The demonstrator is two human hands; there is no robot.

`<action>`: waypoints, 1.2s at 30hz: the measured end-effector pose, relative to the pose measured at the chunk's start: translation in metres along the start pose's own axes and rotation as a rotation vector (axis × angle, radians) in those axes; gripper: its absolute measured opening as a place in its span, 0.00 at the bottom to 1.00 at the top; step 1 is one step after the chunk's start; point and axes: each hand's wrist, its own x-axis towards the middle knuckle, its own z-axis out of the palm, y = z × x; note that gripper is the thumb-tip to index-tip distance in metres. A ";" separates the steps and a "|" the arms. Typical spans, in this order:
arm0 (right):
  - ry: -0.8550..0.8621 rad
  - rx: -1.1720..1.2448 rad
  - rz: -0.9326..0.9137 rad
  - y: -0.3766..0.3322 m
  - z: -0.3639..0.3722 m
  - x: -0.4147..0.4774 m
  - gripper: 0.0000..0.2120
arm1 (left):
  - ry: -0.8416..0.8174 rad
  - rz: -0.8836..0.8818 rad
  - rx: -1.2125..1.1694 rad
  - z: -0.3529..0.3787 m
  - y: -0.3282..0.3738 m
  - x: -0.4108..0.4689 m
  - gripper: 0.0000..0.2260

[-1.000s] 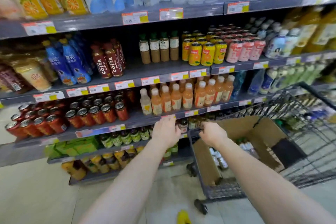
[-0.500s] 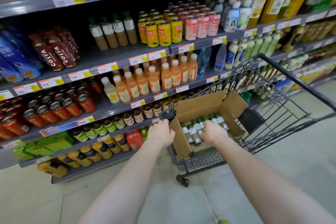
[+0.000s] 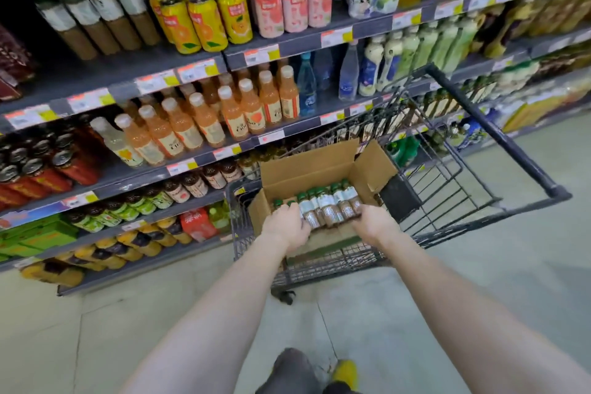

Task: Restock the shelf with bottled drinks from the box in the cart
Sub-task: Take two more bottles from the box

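An open cardboard box sits in the near end of a black wire cart. Inside it stands a row of brown drink bottles with white labels and green caps. My left hand grips the left end of that row and my right hand presses against its right end, so the bottles are clamped between them. Matching brown bottles stand on the upper left of the shelf, with bare shelf board around them.
Orange juice bottles, yellow cans and pink cans fill the shelves left of and above the cart. The cart handle points right. Grey floor lies below, with my knee and yellow shoe.
My view has dropped towards the cart. Both hands went from the cart's near edge into the box and closed on the row of bottles.
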 end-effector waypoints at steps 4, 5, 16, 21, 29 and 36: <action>-0.058 0.046 0.050 0.015 0.002 0.038 0.20 | -0.056 -0.094 -0.076 0.011 -0.002 0.024 0.21; -0.071 0.054 0.057 0.015 0.002 0.046 0.19 | -0.070 -0.120 -0.102 0.013 -0.006 0.033 0.21; -0.178 0.008 0.086 -0.003 0.009 0.163 0.23 | -0.160 -0.349 -0.371 0.034 -0.042 0.154 0.22; -0.238 -0.038 0.083 -0.010 0.019 0.211 0.22 | -0.158 -0.404 -0.469 0.042 -0.043 0.187 0.25; -0.358 -0.074 0.087 -0.007 0.064 0.283 0.21 | -0.225 -0.472 -0.437 0.091 -0.058 0.225 0.25; -0.399 -0.171 0.045 0.007 0.109 0.347 0.26 | -0.237 -0.558 -0.397 0.134 -0.069 0.280 0.20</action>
